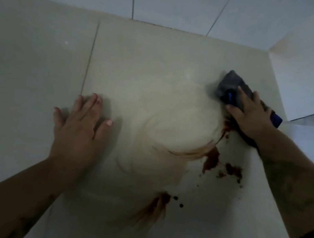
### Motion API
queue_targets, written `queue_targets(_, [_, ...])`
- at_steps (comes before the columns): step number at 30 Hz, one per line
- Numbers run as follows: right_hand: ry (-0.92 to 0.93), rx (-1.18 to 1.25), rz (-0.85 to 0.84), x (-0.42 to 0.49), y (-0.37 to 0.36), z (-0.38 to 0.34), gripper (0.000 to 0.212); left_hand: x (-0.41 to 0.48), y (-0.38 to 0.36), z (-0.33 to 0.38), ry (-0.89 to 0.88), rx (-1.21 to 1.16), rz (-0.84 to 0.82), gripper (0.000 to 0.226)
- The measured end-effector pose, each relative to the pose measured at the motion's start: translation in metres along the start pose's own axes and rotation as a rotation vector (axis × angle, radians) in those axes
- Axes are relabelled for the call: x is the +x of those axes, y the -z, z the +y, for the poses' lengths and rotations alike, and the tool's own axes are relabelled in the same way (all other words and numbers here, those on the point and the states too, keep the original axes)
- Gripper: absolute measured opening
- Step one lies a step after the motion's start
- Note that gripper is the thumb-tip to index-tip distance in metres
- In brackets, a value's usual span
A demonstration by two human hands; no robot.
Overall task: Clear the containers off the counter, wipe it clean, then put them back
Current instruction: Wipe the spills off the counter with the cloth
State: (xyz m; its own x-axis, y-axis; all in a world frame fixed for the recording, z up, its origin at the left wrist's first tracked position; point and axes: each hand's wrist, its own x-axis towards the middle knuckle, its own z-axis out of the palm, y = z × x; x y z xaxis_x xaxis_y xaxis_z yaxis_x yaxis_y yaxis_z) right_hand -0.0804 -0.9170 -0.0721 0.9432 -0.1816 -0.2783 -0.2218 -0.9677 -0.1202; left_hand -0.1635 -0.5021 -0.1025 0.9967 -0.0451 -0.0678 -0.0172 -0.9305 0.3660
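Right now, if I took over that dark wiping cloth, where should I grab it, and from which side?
Probably the free far end of the dark cloth, which pokes out beyond the right hand. Come from above on the wall side: that hand presses flat over the near half, and the reddish spill lies nearer you.

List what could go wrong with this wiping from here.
1. The cloth pressed under the right hand may smear the brown spill rather than lift it; pale streaks arc across the counter.
2. The smear and drops nearer the person could be missed.
3. The left hand, flat beside the streaked patch, might slide into residue.
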Motion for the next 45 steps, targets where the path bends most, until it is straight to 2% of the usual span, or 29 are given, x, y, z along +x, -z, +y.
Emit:
queue_targets(3, [0.23,0.064,0.004,-0.074,-0.028,0.004,0.066,0.001,-0.006,0.007,-0.023,0.076,0.011,0.07])
queue_targets(6, [0.459,0.027,0.009,-0.139,-0.063,-0.059,0.059,0.007,-0.014,-0.006,-0.02,0.061,-0.019,0.067])
queue_targets(10, [0.574,0.015,0.139,-0.131,-0.084,-0.146,0.053,0.012,-0.023,-0.019,-0.07,0.114,-0.064,0.073])
queue_targets(13, [0.537,0.037,0.106,-0.054,-0.066,-0.16,0.054,0.011,-0.023,-0.018,-0.049,0.163,-0.052,0.069])
queue_targets(17, [0.319,0.071,0.064,0.032,-0.026,-0.097,0.061,0.009,-0.019,-0.013,-0.065,0.159,-0.032,0.067])
queue_targets(20, [0.162,0.088,0.047,0.031,-0.007,-0.019,0.064,0.003,-0.016,-0.002,-0.03,0.171,0.03,0.063])
queue_targets(23, [0.142,0.067,0.024,-0.025,-0.014,0.041,0.07,0.001,-0.013,0.002,-0.045,0.16,0.045,0.063])
queue_targets(25, [0.222,0.113,0.012,-0.077,-0.027,0.057,0.07,0.0,-0.012,0.002,-0.044,0.116,0.046,0.065])
queue_targets(28, [0.391,0.118,0.013,-0.151,-0.053,0.04,0.064,-0.002,-0.009,0.005,-0.039,0.032,0.074,0.066])
queue_targets(30, [0.519,0.027,0.061,-0.189,-0.071,0.001,0.061,-0.004,-0.007,0.007,-0.033,-0.017,0.097,0.066])
queue_targets(32, [0.642,-0.029,0.019,-0.214,-0.089,-0.049,0.061,-0.007,-0.005,0.006,-0.019,-0.108,0.132,0.063])
queue_targets(35, [0.799,-0.118,0.035,-0.209,-0.102,-0.121,0.063,-0.014,0.0,0.005,0.03,-0.385,0.194,0.056])
queue_targets(37, [0.783,-0.086,0.099,-0.165,-0.094,-0.152,0.06,-0.023,0.005,0.004,0.071,-0.493,0.212,0.055])
queue_targets(39, [0.667,-0.06,0.058,-0.105,-0.076,-0.161,0.058,-0.038,0.007,-0.002,0.064,-0.435,0.162,0.057])
queue_targets(42, [0.469,-0.035,-0.025,-0.043,-0.044,-0.124,0.06,-0.053,0.009,-0.013,-0.079,-0.259,0.085,0.063])
queue_targets(45, [0.316,0.005,-0.059,-0.051,-0.028,-0.057,0.061,-0.049,0.005,-0.019,-0.129,-0.153,0.04,0.066])
